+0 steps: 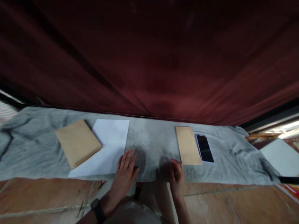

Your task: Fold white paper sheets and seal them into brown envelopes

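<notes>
My left hand (125, 171) lies with its fingers stretched out, over the right edge of a white sheet of paper (114, 133) and the grey cloth beside it. On that paper's left side rests a stack of flat brown pieces (79, 141), like kraft envelopes. My right hand (177, 174) is loosely curled by the near left corner of a flat tan rectangle (188, 145); nothing shows in its fingers. Whether that rectangle is card or thin wood I cannot tell. A phone (205, 148) with a dark screen and pale purple edge lies just right of it.
A narrow surface under a wrinkled grey cloth (149, 140) runs across the view. Behind it hangs a dark red curtain-like sheet (161, 77). Tiled floor (51, 196) shows in front. A white flat-topped object (282, 157) stands at the far right.
</notes>
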A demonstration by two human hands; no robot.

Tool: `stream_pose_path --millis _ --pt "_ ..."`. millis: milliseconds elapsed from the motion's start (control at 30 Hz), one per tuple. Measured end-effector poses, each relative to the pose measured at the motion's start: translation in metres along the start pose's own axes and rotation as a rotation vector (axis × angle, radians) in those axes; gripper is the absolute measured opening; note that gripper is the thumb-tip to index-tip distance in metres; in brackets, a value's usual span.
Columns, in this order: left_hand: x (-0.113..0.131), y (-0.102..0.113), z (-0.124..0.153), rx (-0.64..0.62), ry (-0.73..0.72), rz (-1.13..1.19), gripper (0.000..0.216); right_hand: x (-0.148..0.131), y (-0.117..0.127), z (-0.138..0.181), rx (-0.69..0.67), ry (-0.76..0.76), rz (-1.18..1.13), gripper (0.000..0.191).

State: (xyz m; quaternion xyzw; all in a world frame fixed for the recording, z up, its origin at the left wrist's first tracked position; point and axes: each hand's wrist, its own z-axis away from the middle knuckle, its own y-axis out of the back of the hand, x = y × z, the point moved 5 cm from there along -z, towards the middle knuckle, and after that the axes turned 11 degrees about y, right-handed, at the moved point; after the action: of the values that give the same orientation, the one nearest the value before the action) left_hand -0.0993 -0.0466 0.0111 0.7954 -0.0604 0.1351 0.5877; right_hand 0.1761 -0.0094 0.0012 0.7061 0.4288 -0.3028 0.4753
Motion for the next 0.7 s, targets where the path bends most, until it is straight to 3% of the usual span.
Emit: stream_pose_path --millis 133,300,700 --pt "-0.037 0.015 0.009 0.076 0.112 -0.060 0.063 -0.020 -0.039 -0.010 -0.114 0.139 0.054 0.034" --pt "-0.052 0.014 0.017 0.073 0.188 -0.090 0.070 -0.021 -0.068 -0.011 -0.159 0.245 0.213 0.036" --pt "-0.081 0.017 0.018 -0.103 0.110 -0.072 0.070 -0.023 -0.073 -0.002 -0.203 0.299 0.382 0.039"
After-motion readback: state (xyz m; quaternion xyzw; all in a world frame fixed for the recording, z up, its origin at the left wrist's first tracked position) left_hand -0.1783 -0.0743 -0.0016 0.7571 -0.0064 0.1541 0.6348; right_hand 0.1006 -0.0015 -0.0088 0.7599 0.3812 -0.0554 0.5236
